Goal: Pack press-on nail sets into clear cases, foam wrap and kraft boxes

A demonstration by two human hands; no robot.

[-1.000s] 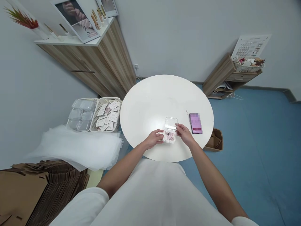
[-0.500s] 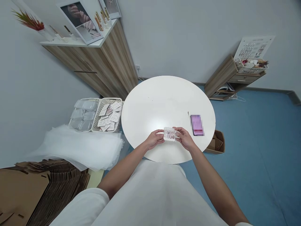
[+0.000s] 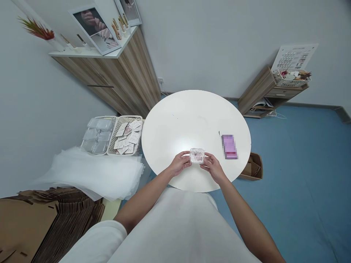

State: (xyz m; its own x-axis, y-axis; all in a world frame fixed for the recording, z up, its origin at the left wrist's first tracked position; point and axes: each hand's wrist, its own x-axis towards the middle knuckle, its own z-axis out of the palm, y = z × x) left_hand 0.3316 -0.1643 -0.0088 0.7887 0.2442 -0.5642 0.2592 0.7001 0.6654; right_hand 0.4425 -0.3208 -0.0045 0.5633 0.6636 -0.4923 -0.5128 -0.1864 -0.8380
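A small clear plastic case [image 3: 196, 156] with several pink press-on nails inside is held over the near part of the round white table [image 3: 192, 109]. My left hand [image 3: 180, 163] grips its left edge between thumb and fingers. At the opposite edge, my right hand [image 3: 213, 165] has its fingers and thumb closed on the case. The lid appears shut. A phone-like purple item [image 3: 229, 147], blurred by pixels, lies on the table to the right of my right hand.
Left of the table stand a basket of printed cards [image 3: 126, 140] and a basket of clear packages [image 3: 98, 135]. White foam sheets [image 3: 95, 170] and stacked flat cardboard [image 3: 74, 208] lie nearer. An open cardboard box [image 3: 252, 168] sits on the floor at right.
The case has turned slightly and now faces up more squarely between my hands. My right fingers have shifted along its right edge. The view has tilted a little.
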